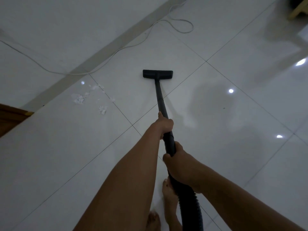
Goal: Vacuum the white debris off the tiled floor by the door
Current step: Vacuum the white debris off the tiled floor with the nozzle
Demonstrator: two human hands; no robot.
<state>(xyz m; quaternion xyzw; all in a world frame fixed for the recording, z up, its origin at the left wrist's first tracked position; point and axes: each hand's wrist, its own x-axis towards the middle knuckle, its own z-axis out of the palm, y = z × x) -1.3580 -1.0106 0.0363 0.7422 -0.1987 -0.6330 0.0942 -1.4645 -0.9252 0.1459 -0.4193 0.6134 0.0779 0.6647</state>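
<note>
I see left hand (164, 125) and right hand (180, 164) gripping black wand (160, 104), scattered flaky white debris (80, 99) at flat nozzle (157, 74) 8 o'clock

Both bare arms reach forward and down. The left hand (164, 125) grips the long black rigid vacuum tube (160, 100) farther out, fingers curled round it and the arm nearly straight. The right hand (182, 165) grips it nearer the body, seemingly where the black ribbed hose (191, 207) begins. The bare feet (168, 195) stand below.
</note>
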